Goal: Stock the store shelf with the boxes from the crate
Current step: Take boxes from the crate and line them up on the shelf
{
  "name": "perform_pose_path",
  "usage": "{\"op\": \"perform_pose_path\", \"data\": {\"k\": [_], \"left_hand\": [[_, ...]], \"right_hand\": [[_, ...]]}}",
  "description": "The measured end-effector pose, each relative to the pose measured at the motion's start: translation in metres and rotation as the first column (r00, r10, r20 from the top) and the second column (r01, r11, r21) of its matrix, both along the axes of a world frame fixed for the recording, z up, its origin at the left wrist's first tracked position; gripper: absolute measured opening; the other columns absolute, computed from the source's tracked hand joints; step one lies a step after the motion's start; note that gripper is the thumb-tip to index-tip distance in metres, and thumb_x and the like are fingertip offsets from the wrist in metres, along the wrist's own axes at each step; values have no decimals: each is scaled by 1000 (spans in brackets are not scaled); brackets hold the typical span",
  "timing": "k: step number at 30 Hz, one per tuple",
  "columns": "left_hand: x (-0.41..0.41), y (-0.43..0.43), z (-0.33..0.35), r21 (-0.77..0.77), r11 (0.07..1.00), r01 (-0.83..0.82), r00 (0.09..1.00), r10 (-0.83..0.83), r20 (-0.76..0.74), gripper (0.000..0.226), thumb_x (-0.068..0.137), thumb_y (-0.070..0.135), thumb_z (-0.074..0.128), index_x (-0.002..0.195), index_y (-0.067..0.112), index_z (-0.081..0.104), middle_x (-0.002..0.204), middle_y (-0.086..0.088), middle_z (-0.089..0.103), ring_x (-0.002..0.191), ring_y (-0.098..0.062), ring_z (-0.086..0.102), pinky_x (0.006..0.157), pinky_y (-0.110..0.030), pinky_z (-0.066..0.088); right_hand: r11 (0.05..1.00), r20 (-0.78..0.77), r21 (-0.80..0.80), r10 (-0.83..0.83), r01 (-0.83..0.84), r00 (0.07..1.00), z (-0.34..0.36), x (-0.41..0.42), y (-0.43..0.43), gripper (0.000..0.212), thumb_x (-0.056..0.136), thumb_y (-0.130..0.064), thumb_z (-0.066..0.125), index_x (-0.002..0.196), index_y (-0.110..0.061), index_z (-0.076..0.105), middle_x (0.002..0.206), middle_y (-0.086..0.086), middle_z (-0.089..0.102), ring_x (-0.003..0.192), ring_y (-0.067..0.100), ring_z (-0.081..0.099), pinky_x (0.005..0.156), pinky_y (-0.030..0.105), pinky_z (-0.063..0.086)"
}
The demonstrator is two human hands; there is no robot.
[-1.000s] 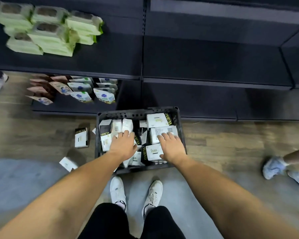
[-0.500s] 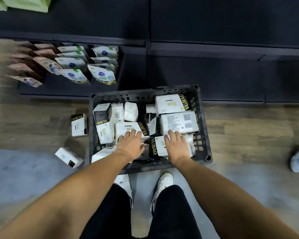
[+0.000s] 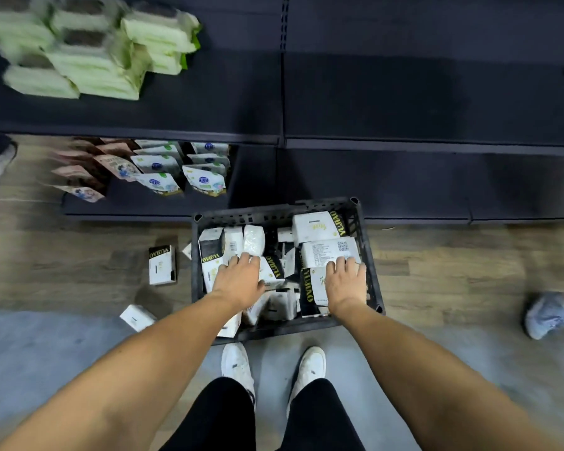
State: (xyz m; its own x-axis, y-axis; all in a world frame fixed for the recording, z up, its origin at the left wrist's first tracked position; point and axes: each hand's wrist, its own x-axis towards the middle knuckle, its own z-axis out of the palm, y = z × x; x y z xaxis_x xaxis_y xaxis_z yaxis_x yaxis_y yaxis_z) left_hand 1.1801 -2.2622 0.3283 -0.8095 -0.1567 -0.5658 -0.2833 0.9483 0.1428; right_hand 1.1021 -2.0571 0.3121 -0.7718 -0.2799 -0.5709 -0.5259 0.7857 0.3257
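Wood floor (image 3: 437, 271), dark shelf (image 3: 404, 102) ahead; the crate (image 3: 261, 216) at your feet holds jumbled boxes (image 3: 316, 227) (two loose boxes (image 3: 162, 265) lie left of it). Your left hand (image 3: 238, 283) and right hand (image 3: 345, 283) rest palm-down on boxes, fingers flat.

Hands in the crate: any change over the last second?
Nothing clearly moved. The left hand and right hand still rest on the boxes in the crate; nothing lifted or let go. The two loose boxes on the floor and the shelf stock are unchanged. Only the head camera shifted.
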Motion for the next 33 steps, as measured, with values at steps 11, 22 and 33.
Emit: {"op": "perform_pose_path", "data": {"k": [11,22,33], "left_hand": [[-11,-34,149,-77,995,-68,993,60,-98,47,96,35,50,137,14,39,135,-9,46,125,-32,45,96,-45,43],[18,-27,220,-84,940,-330,909,293,-295,50,95,35,51,139,15,38,137,-7,46,124,-29,47,95,-44,45],[131,-43,238,-117,805,-582,785,519,-337,50,94,35,50,138,15,38,135,-6,46,123,-29,46,96,-44,44]], "right_hand": [[888,-229,-371,198,-273,953,146,-34,-26,95,71,-47,80,142,-12,28,131,4,46,122,25,44,118,47,18],[599,-410,-600,338,-530,847,213,-42,-51,101,48,-59,88,128,-13,47,114,-1,54,104,24,52,101,41,42],[352,-465,-638,534,-685,707,238,18,-121,94,52,-58,85,127,-15,47,115,0,55,105,23,53,94,37,41]]}}
